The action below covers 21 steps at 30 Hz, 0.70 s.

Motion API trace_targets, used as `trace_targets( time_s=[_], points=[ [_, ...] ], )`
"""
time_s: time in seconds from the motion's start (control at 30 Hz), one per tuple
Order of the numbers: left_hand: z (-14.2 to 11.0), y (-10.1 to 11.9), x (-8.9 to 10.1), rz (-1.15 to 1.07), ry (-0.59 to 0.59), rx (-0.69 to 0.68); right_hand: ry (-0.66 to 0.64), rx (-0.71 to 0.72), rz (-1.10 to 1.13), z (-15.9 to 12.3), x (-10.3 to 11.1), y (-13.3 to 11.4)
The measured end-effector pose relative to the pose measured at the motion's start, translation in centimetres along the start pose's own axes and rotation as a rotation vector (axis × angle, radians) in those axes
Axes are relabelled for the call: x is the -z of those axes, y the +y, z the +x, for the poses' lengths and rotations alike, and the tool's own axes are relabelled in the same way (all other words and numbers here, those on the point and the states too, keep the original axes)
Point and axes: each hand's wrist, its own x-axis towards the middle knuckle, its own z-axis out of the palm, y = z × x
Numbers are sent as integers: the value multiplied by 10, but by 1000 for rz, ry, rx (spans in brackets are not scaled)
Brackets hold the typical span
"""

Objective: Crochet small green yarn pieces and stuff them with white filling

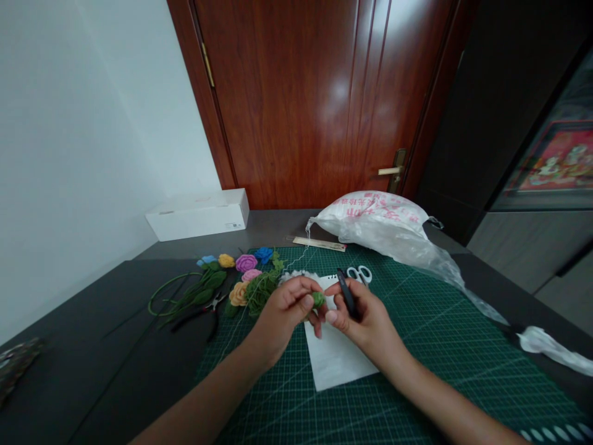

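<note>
Above the white paper (340, 355), the left hand (294, 301) pinches a small green crocheted piece (318, 300), largely hidden by fingers. The right hand (359, 311) grips a dark-handled tool (346, 293), its tip hard to make out.

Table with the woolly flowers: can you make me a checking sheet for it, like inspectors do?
Surface: dark table with green grid mat.
Things: left hand pinches a small green piece; right hand holds a black tool; white paper below.
Clutter: flowers, green yarn, pliers, scissors, ruler, plastic bag, white box.
Grip: both hands closed on something.
Cables: nothing seen.
Surroundings: brown door behind, pale wall to the left.
</note>
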Motion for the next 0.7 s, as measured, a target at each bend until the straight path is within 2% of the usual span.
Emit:
trace_targets(
  time_s=[0.13, 0.27, 0.37, 0.53, 0.7],
  points=[
    [-2, 1, -7, 197, 46, -92, 96, 2, -149, -3, -7, 2],
    [-2, 1, -5, 283, 114, -143, 9, 3, -135, -2, -6, 4],
    [-1, 0, -1, 222, 119, -68, -35, 31, -88, 0, -2, 4],
    [-1, 0, -3, 0, 36, 144, -54, 24, 20, 4, 1, 8],
    [-3, 8, -4, 59, -19, 153, -57, 84, -81, 4, 4, 6]
  ],
)
